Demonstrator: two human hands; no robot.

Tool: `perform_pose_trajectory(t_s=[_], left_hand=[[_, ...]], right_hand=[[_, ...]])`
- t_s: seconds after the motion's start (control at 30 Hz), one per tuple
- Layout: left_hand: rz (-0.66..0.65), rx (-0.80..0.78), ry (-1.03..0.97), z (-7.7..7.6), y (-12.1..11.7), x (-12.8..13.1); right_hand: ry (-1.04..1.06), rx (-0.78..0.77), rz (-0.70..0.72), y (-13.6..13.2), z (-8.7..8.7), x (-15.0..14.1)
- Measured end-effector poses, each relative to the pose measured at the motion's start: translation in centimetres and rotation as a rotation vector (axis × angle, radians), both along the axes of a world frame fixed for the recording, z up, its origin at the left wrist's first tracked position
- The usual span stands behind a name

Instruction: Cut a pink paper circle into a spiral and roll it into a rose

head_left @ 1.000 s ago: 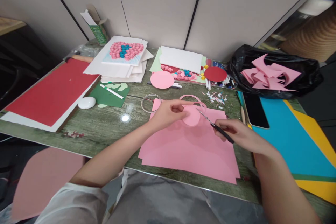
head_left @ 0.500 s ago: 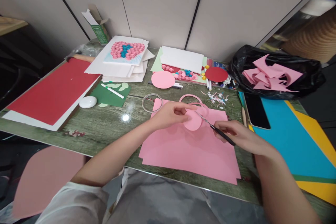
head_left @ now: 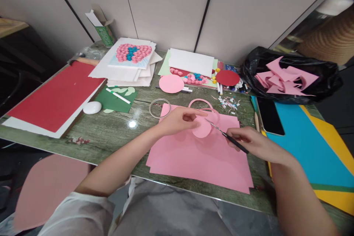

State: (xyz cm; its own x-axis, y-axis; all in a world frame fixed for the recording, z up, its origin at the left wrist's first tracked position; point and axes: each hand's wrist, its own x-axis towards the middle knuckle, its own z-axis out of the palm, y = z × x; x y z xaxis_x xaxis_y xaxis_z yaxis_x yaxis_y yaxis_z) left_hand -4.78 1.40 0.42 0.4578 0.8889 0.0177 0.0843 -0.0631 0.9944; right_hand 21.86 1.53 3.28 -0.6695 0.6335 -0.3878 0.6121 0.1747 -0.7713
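Between the thumb and fingers of my left hand (head_left: 184, 120) is a small pink paper circle (head_left: 201, 128), held above a stack of pink paper sheets (head_left: 199, 158). My right hand (head_left: 247, 140) grips black-handled scissors (head_left: 232, 141), whose blades point up-left and meet the circle's right edge. Behind the circle, thin pink paper rings (head_left: 201, 101) lie at the top of the stack, partly hidden by my left hand. A metal ring (head_left: 160, 108) rests beside the stack's upper left corner.
A black plastic bag (head_left: 249, 70) with pink scraps (head_left: 284, 79) sits at the back right. Blue paper (head_left: 304, 140) and a phone (head_left: 270, 116) lie right. At left are red paper (head_left: 55, 96), a white oval object (head_left: 92, 107) and green paper (head_left: 121, 107). Paper bits (head_left: 229, 104) lie behind the stack.
The scissors and my right hand have shifted very slightly. The pink circle has moved a little to the left, still in my left hand.
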Motion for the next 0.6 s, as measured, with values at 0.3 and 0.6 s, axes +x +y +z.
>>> perform_pose_trajectory(t_s=[0.3,0.6], left_hand=[[0.145,-0.061,-0.148,-0.3,-0.8,1.2],[0.159,-0.066,-0.167,-0.9,-0.9,1.4]], right_hand=[[0.007,0.056,-0.076,0.0,0.1,-0.4],[0.005,0.066,-0.074,-0.1,0.1,-0.7]])
